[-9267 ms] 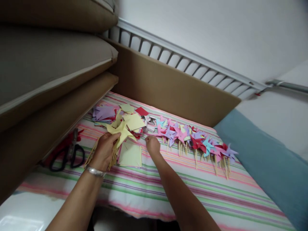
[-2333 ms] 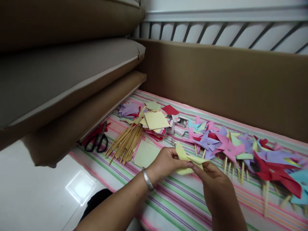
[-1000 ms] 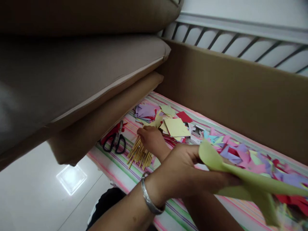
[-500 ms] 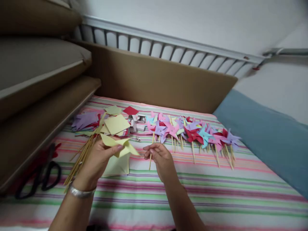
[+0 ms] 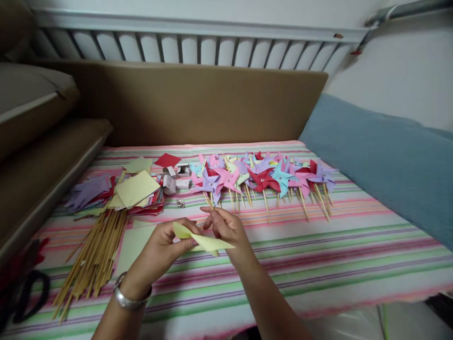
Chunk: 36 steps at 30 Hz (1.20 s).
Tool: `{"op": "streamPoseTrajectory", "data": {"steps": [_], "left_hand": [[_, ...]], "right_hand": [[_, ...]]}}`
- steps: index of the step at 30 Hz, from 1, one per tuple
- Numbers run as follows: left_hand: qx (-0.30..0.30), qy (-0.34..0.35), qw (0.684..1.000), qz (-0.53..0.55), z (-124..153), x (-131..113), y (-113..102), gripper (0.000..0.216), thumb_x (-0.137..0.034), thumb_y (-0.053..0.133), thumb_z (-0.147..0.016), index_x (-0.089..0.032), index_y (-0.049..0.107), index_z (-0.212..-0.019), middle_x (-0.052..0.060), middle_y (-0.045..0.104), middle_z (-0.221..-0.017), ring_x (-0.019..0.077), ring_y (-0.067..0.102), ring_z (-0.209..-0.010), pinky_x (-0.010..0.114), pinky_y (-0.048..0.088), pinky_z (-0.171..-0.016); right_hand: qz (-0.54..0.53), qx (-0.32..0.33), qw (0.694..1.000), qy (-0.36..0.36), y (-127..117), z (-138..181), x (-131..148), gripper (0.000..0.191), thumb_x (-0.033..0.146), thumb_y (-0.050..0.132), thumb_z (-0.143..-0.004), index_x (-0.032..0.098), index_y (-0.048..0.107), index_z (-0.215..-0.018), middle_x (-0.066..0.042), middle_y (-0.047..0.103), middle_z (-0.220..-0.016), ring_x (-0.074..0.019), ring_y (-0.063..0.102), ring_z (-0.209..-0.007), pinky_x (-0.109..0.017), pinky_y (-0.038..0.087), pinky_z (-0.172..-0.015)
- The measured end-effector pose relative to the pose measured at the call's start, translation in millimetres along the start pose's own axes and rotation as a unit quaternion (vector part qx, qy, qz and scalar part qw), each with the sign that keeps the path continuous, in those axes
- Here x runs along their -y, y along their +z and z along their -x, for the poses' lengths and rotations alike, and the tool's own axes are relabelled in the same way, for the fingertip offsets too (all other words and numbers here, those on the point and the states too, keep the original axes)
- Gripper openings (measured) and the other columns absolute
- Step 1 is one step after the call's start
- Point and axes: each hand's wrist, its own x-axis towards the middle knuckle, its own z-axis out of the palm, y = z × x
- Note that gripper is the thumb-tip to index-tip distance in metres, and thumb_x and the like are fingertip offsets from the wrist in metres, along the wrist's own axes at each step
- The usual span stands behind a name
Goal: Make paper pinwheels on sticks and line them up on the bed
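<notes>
My left hand [image 5: 166, 245] pinches a folded pale yellow paper pinwheel [image 5: 210, 243] between thumb and fingers, its blades seen nearly edge-on. Close behind the pinwheel, my right hand [image 5: 228, 230] has its thumb and fingers drawn together; what they hold, if anything, is too small to make out. Just beyond the fingers lies a small heap of shiny pins [image 5: 180, 203]. Finished pinwheels on sticks [image 5: 264, 180] in several colours lie in a row to the far right of my hands.
Left of my hands are a bundle of wooden sticks [image 5: 94, 257], yellow paper squares [image 5: 138, 189], purple paper pieces [image 5: 88, 191] and black scissors [image 5: 33, 295]. Small white boxes [image 5: 183, 183] stand near a red square [image 5: 167, 160]. A brown board [image 5: 205, 106] backs the striped cloth [image 5: 318, 264].
The view has turned and shifted, so the items appear further left. My left hand has brought the yellow pinwheel nearer my right hand, tilting it flatter.
</notes>
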Motion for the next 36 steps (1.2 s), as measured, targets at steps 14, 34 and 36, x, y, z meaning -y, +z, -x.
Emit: {"op": "streamPoseTrajectory", "data": {"steps": [14, 34, 36], "left_hand": [[-0.056, 0.082, 0.992, -0.073, -3, 2, 1, 0.004, -0.02, 0.064, -0.075, -0.019, 0.068, -0.075, 0.005, 0.065, -0.079, 0.0184, 0.059, -0.081, 0.03, 0.043, -0.076], [-0.121, 0.105, 0.98, -0.115, 0, 5, -1, 0.005, -0.02, 0.066, -0.074, -0.02, 0.069, -0.077, 0.005, 0.068, -0.083, 0.0205, 0.061, -0.087, 0.033, 0.045, -0.081], [-0.136, 0.106, 0.977, -0.124, 1, 7, -2, 0.005, -0.021, 0.067, -0.073, -0.02, 0.07, -0.077, 0.006, 0.068, -0.084, 0.0209, 0.061, -0.089, 0.033, 0.045, -0.082]], "right_hand": [[-0.1, 0.021, 0.993, 0.052, -4, 1, 8, 0.016, 0.033, 0.059, -0.076, 0.017, 0.059, -0.077, 0.002, 0.058, -0.063, -0.0074, 0.047, -0.048, -0.02, 0.037, -0.047], [-0.05, 0.078, 0.995, 0.048, 1, 0, 13, 0.011, 0.03, 0.064, -0.074, 0.02, 0.068, -0.077, 0.001, 0.063, -0.069, -0.0118, 0.054, -0.06, -0.022, 0.038, -0.052], [-0.043, 0.073, 0.995, 0.047, 3, 0, 12, 0.011, 0.03, 0.064, -0.074, 0.02, 0.069, -0.077, 0.0, 0.064, -0.07, -0.0118, 0.055, -0.06, -0.022, 0.039, -0.052]]}}
